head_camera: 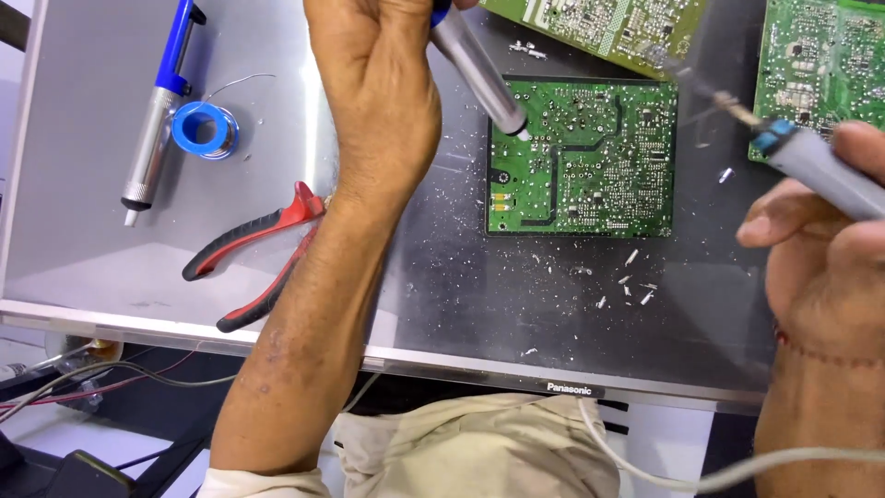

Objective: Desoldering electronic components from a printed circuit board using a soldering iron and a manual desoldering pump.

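Observation:
My left hand (378,83) is closed around a silver desoldering pump (479,78), its white tip resting on the upper left part of a green circuit board (581,157). The board lies flat on a grey metal panel (479,286). At the right edge, my right hand (820,240) grips a soldering iron (793,148) with a grey handle and blue collar. Its tip points up-left and hovers just off the board's upper right corner.
A second desoldering pump (152,120) with a blue plunger lies at the left beside a blue solder spool (205,129). Red-and-black pliers (253,254) lie near my forearm. Two more green boards (599,28) (820,65) sit along the top. Solder bits litter the panel.

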